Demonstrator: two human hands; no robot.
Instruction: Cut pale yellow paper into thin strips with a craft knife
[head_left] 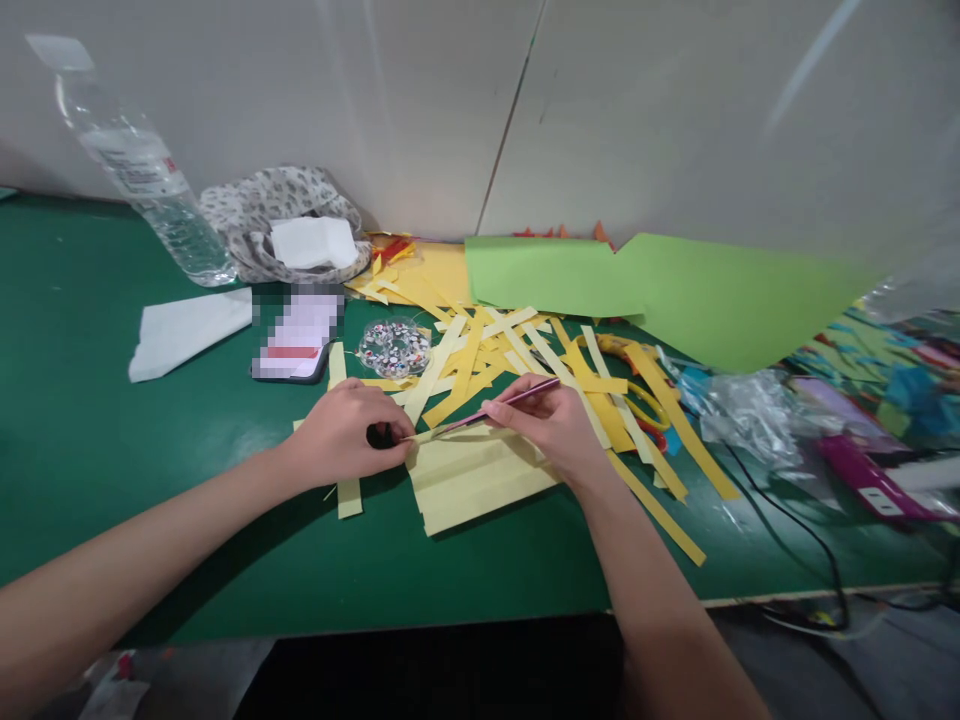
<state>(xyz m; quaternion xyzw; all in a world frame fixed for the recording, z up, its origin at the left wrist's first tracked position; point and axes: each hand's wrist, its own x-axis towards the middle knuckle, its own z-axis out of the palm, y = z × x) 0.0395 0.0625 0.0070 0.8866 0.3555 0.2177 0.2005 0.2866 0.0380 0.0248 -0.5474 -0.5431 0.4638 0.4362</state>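
A folded pale yellow sheet of paper point(480, 480) lies near the table's front edge, creased lengthwise. My left hand point(352, 430) is at its upper left corner, thumb and forefinger pinched together; what sits between the fingertips is too small to make out. In my right hand point(551, 420) is a slim purple pen-like tool point(499, 411), held slantwise above the sheet. Its thin tip points left, close to my left fingertips. A pale paper strip point(349, 498) runs under my left hand. Beyond both hands lies a heap of yellow paper strips point(472, 350).
A round clear case of small beads point(395, 347), a phone point(300, 335), a white paper piece point(191, 330) and a leaning bottle point(150, 170) are left. Yellow-handled scissors point(649, 405), green sheets point(690, 290), crumpled plastic point(750, 410) and a magenta tool point(862, 480) with a cord are right.
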